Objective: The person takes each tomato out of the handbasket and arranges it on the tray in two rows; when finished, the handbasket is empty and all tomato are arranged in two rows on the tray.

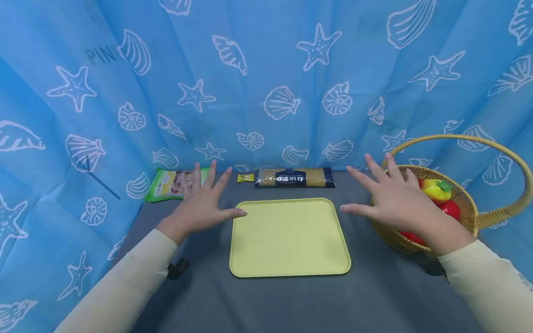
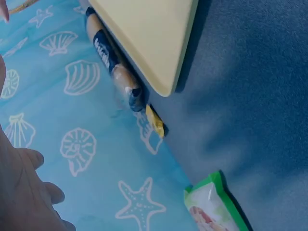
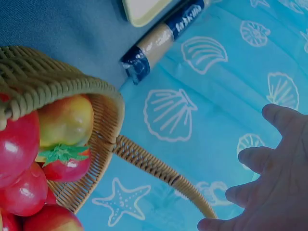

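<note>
tray [image 1: 290,238]: on the counter [image 1: 266,303], below and between your left hand [image 1: 197,203] and right hand [image 1: 395,203]; looks light, stiff and smooth, best held by the raised rim at both sides.
basket [image 1: 385,233]: beneath and beside your right hand; wicker, probably weightier for its shiny fruit [image 1: 437,190], so the arched handle [image 1: 458,137] suits a lift.
green-edged bag [image 1: 166,182]: by your left fingertips; likely soft and slippery, easiest pinched at an edge.
left hand: fingers spread wide, holding nothing.
right hand: fingers likewise fanned out, nothing gripped; you appear clear of the basket.
</note>
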Motion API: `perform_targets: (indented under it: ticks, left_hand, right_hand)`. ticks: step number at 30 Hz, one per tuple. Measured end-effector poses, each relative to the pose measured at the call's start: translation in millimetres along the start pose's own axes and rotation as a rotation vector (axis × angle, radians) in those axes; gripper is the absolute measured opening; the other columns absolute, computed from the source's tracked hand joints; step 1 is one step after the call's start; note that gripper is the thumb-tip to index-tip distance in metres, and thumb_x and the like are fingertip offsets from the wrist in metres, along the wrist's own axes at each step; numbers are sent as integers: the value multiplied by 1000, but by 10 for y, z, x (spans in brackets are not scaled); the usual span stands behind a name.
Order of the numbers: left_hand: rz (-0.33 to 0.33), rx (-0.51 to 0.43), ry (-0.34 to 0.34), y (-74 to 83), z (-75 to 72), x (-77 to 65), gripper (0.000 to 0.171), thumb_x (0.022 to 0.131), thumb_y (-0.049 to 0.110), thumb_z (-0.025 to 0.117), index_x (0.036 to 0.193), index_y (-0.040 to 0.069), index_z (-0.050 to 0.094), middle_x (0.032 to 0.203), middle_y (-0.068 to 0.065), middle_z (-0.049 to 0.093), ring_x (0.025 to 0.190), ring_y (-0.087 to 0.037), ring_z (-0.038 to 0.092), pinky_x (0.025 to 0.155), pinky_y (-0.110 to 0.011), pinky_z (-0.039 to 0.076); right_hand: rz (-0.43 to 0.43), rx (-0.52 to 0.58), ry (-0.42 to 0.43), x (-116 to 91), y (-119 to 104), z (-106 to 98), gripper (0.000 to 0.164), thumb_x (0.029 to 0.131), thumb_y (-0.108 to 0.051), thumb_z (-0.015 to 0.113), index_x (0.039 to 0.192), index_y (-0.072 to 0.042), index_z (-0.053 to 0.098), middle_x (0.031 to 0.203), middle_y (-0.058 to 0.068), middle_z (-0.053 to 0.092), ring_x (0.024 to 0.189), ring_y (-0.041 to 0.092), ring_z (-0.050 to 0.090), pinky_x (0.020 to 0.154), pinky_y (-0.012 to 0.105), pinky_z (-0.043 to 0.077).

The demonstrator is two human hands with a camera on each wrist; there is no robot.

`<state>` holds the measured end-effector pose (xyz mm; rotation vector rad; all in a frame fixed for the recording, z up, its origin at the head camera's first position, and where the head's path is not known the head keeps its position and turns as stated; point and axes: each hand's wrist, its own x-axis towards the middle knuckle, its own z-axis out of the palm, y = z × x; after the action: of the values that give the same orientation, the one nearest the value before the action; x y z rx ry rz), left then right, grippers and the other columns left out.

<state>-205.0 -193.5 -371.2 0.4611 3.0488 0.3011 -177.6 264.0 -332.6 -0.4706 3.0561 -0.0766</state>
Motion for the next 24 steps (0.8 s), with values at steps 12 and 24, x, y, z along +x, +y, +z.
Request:
perform_targets:
  ticks: [12,24]
  left_hand:
    - [35,-122,17,-51,65,-54,119,90,79,70,178,28,9,181,-10,-15,156,-44,-32,114,-85,-17]
    - [83,-539,49,-283,427,-140,98,104,69,58,178,30,7,182,-4,-3,164,-41,-4,122,-82,6]
  right_hand:
    - [-49,328,140,-260,376,43,96,105,-51,66,177,-14,14,178,29,1,156,63,-10,109,95,2]
    - [-44,789,374,-530,988,328,74,113,-46,46,177,-24,17,179,23,10,161,51,-2,116,84,-14]
